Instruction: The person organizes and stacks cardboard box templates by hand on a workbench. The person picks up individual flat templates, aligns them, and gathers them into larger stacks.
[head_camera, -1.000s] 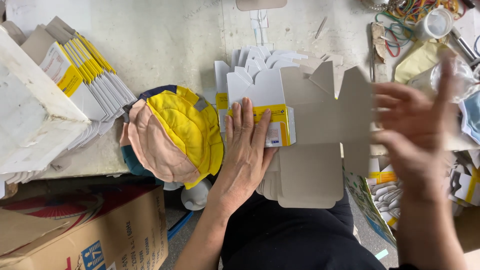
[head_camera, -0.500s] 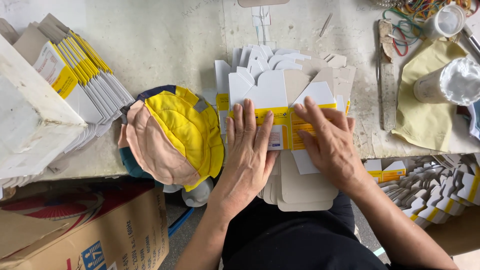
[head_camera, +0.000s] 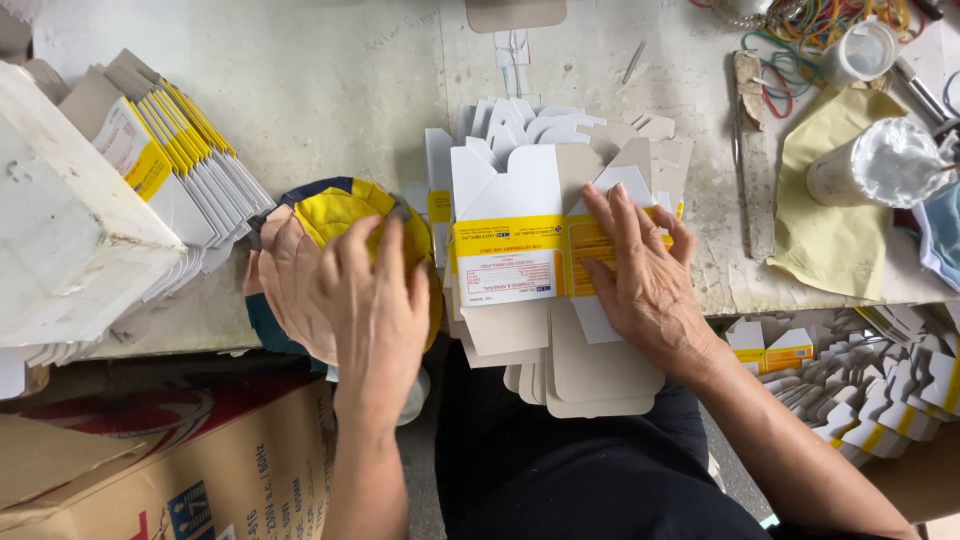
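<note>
Off to the left of your left hand's fingers, a white block (head_camera: 60, 230) sits on the bench (head_camera: 340, 90) with a fanned row of folded cartons (head_camera: 175, 165) leaning against it. Below them, under the bench edge, stands a brown cardboard box (head_camera: 190, 470).

Your left hand (head_camera: 375, 310) lies flat, fingers spread wide and holding nothing, resting on a round yellow and tan cap (head_camera: 335, 225); the fingertips point up over its yellow part.

Just right of those fingers is the stack of flat cartons (head_camera: 520, 230), white with a yellow band, hanging partly over the bench edge toward your lap. Your right hand (head_camera: 645, 280) presses flat on the top carton, fingers slightly apart, tips on the yellow band; it grips nothing.

Right of those fingers lie a narrow knife-like blade (head_camera: 755, 170), a yellow cloth (head_camera: 835, 220) and a white roll (head_camera: 880, 160). Above them are coloured rubber bands (head_camera: 810, 25). Lower right, more folded cartons (head_camera: 880, 385) are heaped.
</note>
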